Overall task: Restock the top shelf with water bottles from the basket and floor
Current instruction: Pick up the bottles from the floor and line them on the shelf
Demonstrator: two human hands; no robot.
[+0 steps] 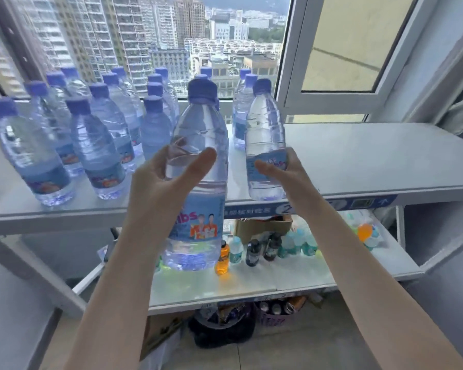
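My left hand [169, 180] grips a clear water bottle [198, 145] with a blue cap, upright in the air in front of the top shelf [358, 161]. My right hand [286, 172] is wrapped round a second water bottle [263, 124], whose base rests at the shelf's front edge. Several matching bottles [96, 145] stand in rows on the left half of the shelf, and a few more [242, 110] stand behind the right-hand bottle.
The right half of the top shelf is bare. The middle shelf [292, 276] holds small drink bottles [251, 252] and a cardboard box [262, 225]. On the floor sit a dark basket [222, 324], a purple basket [275, 313] and a box [161, 332]. An open window frame [332, 100] stands behind the shelf.
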